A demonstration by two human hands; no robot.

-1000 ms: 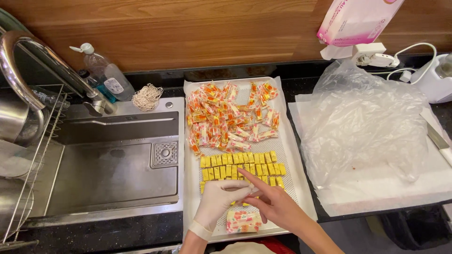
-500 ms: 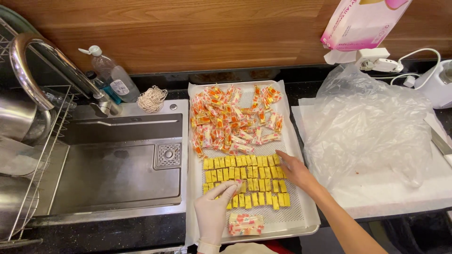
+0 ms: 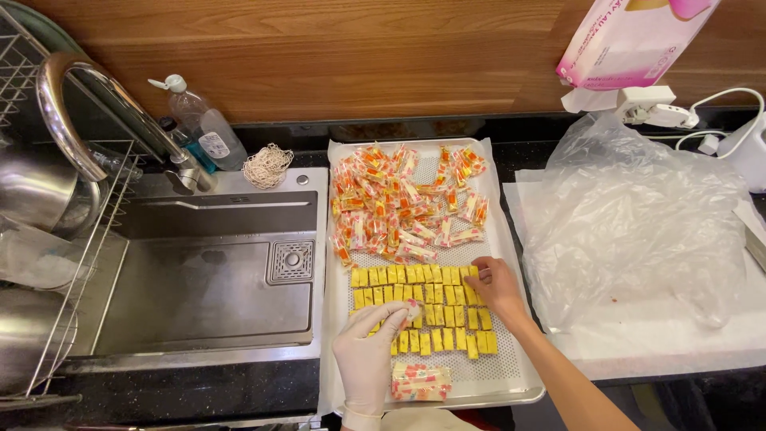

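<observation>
Gloved left hand [image 3: 369, 356] pinches one yellow piece [image 3: 412, 313], bare right hand [image 3: 494, 285] rests half-open on the rows [image 3: 423, 307] (tray [image 3: 511, 381] near-centre); lift gently, keeping neighbours aligned.

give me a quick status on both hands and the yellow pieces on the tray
Left hand, gloved, fingertips on yellow pieces at rows' left edge. Right hand, bare, on rows' top right corner. Wrapped candies piled above on tray; nothing blocking.
</observation>
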